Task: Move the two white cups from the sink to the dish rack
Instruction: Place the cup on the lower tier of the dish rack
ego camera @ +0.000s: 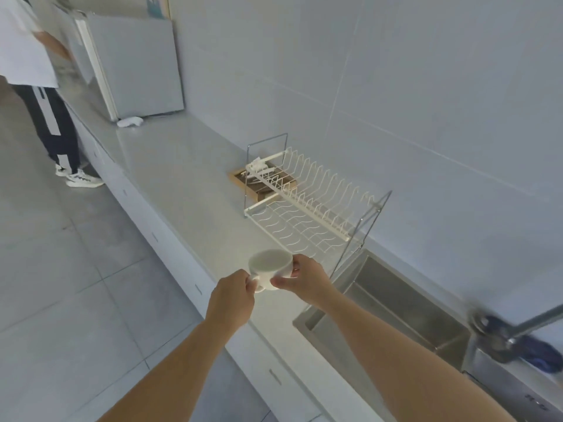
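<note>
Head view, looking down the counter, and both hands are on one white cup (270, 268) held in the air above the counter's front edge, near the dish rack's lower tier. It's a plain, glossy white cup, round-mouthed, squat, with a loop handle at its lower left, mouth tipped slightly toward the camera so the pale inside shows. Nothing is visible inside it. Left hand (232, 296) has its fingers pinched on the handle; right hand (305, 277) wraps thumb and fingers around the cup's far side and base. Both grips are closed on it.

Just beyond sits the dish rack (307, 202), white wire with chrome end frames, two tiers of plate slots, standing on the pale countertop (170, 166) against the tiled wall. A wooden tray (243, 181) lies beneath its far end. To the right, the steel sink (396, 303) is sunk into the counter, with a blurred faucet (515, 330) over it; a second cup cannot be made out in the basin. Far down the counter, a crumpled white cloth (130, 121) lies by a grey appliance (137, 65), where another person (33, 71) stands.
</note>
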`<state>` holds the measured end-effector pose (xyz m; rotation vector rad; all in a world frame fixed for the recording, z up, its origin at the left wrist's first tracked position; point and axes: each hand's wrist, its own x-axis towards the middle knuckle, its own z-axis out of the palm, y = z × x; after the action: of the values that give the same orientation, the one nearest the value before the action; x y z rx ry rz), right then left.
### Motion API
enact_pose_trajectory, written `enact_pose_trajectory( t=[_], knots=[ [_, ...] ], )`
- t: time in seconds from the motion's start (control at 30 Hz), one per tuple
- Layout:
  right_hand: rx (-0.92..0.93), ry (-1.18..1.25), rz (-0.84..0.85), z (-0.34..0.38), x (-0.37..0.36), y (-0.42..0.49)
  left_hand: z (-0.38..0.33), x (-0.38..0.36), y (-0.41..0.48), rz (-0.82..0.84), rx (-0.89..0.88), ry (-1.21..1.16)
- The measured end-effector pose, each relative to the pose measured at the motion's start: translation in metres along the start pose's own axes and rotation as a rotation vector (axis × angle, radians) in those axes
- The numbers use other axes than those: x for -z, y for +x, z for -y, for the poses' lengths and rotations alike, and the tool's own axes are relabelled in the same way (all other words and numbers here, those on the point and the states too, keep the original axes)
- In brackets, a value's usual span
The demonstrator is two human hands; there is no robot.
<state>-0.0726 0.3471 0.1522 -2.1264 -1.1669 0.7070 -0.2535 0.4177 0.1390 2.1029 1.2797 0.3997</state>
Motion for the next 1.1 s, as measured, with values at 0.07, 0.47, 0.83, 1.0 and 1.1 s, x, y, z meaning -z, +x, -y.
enact_pose_trajectory(
  t=[0.07,0.47,0.83,1.0,1.1],
  knots=[
    [-0.008,0.006,-0.014,0.000,-0.002,0.026,0.002,0.002,0.028,0.014,-0.017,-0.001],
    [-0.118,0.213,-0.148,-0.043,-0.019,0.188,0.010,-0.029,0.212,0.102,-0.107,0.037],
    [-0.263,0.251,-0.269,-0.048,-0.024,0.277,0.030,-0.059,0.318,0.149,-0.247,-0.002],
    [-0.291,0.314,-0.342,-0.054,-0.033,0.300,0.038,-0.074,0.351,0.179,-0.300,-0.028],
    [-0.292,0.301,-0.357,-0.060,-0.036,0.307,0.043,-0.080,0.361,0.210,-0.334,-0.028]
  ],
)
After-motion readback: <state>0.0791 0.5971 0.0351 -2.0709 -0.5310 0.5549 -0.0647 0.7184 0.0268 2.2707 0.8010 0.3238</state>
